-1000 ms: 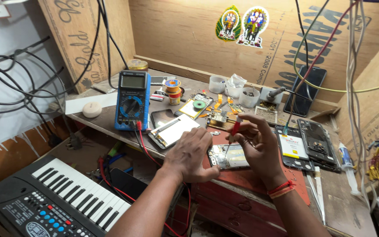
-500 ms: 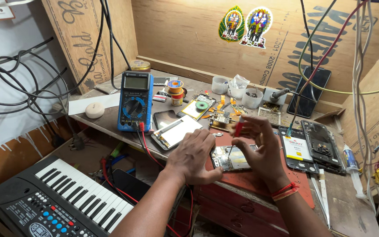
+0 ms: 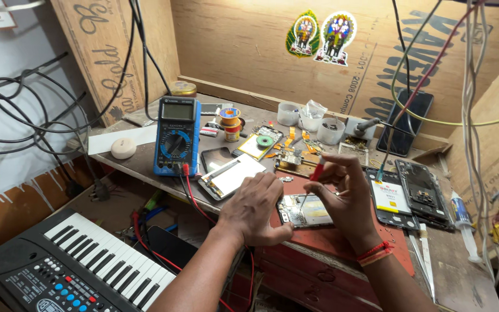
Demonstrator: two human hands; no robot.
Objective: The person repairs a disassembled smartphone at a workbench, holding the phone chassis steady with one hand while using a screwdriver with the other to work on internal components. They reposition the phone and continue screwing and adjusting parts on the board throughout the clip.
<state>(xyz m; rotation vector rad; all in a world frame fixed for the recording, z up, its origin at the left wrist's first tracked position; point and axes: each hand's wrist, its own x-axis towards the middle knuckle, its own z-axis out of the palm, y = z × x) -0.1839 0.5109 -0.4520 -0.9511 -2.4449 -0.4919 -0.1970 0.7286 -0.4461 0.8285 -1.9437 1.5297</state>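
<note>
- Fingers of right hand (image 3: 347, 193) pinch red-handled screwdriver (image 3: 313, 180), tip down on opened phone (image 3: 304, 210).
- Left hand (image 3: 255, 208) fingers curled, steadying phone's left edge, on desk (image 3: 145, 162) centre.
- Blue multimeter (image 3: 175, 136) stands further left.

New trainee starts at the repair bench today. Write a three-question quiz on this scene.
1. True or false: the right hand holds a red-handled screwdriver.
2. What does the left hand steady? A) opened phone B) keyboard C) multimeter
3. Fill in: the blue multimeter stands to the ____ of the opened phone.

Key: 1 true; 2 A; 3 left.
</note>
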